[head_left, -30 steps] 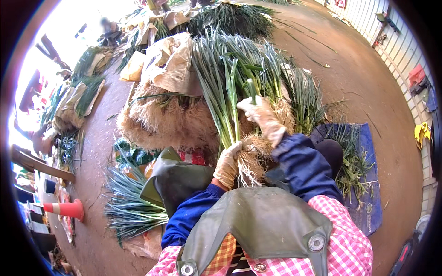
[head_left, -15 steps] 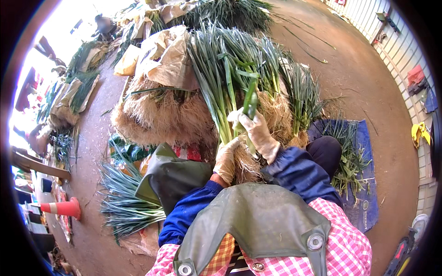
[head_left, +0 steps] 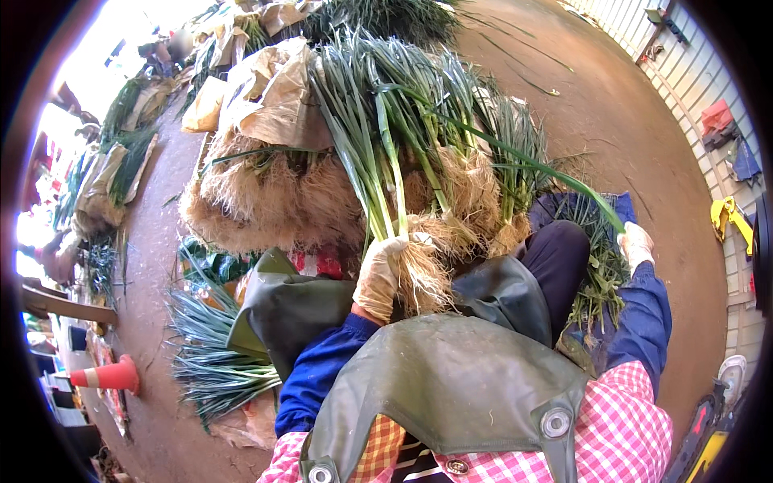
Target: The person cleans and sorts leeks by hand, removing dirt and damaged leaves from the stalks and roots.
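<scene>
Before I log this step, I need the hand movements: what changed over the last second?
The right hand let go of the green stalks in front and swung out to the person's right, drawing a long green leaf away over the trimmings on the blue sheet. The left hand kept its grip on the bunch of green onions just above the roots. The big pile behind stayed put.

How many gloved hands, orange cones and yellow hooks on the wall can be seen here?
Gloved hands: 2, the left hand gripping a bunch of green onions by the roots, and the right hand out to the side, pulling one long green leaf
Orange cones: 1
Yellow hooks: 1
Total: 4
</scene>
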Available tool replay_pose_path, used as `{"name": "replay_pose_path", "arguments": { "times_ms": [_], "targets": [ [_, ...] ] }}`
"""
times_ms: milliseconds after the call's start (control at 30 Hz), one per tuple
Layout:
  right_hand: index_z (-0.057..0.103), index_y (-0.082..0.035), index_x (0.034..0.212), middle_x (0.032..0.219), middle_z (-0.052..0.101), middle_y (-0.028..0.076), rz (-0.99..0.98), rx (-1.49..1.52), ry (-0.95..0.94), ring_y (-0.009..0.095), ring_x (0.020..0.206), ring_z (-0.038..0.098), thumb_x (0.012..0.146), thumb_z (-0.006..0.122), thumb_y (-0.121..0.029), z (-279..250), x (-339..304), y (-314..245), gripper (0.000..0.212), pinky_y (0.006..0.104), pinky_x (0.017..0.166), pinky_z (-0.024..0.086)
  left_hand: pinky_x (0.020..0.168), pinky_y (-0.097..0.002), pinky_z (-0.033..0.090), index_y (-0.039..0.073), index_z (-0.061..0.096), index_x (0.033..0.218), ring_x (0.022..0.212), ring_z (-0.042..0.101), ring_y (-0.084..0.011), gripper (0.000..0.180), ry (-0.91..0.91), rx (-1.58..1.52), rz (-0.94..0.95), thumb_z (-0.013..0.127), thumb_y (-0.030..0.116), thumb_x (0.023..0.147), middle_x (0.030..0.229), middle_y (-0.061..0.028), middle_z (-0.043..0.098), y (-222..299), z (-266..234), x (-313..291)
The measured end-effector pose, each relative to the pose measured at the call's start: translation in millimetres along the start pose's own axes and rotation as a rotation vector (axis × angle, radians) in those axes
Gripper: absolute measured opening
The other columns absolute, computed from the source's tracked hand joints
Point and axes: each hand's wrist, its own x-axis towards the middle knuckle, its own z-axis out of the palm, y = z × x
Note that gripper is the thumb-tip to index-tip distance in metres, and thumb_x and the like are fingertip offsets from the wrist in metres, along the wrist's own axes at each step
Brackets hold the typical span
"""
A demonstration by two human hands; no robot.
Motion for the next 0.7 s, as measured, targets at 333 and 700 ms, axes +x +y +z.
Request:
{"name": "replay_pose_path", "arguments": {
  "times_ms": [333, 700],
  "targets": [
    [0.068, -0.007, 0.096, 0.089, 0.063, 0.007, -1.146, -0.01, -0.252, 0.023, 0.081, 0.06, 0.092, 0.056, -0.029, 189.9, -81.9, -233.7, 0.025, 0.0346, 0.071, 0.049, 0.084, -0.0288, 0.052, 0.001, 0.05, 0.132, 0.092, 0.064, -0.0179, 0.054, 0.106, 0.298, 0.122, 0.064, -0.005, 0.08, 0.105, -0.0074, 0.064, -7.5, 21.2, -0.7],
    [0.062, -0.01, 0.08, 0.076, 0.064, 0.01, -1.287, -0.077, 0.02, 0.027, 0.071, 0.065, 0.087, 0.056, -0.022, 257.6, -126.6, -266.0, 0.015, 0.0387, 0.061, 0.05, 0.082, -0.0262, 0.049, 0.002, 0.06, 0.117, 0.092, 0.06, -0.0132, 0.038, 0.146, 0.758, 0.367, 0.069, 0.003, 0.081, 0.104, -0.0021, 0.064, -13.0, -10.0, 7.8]
  ]
}}
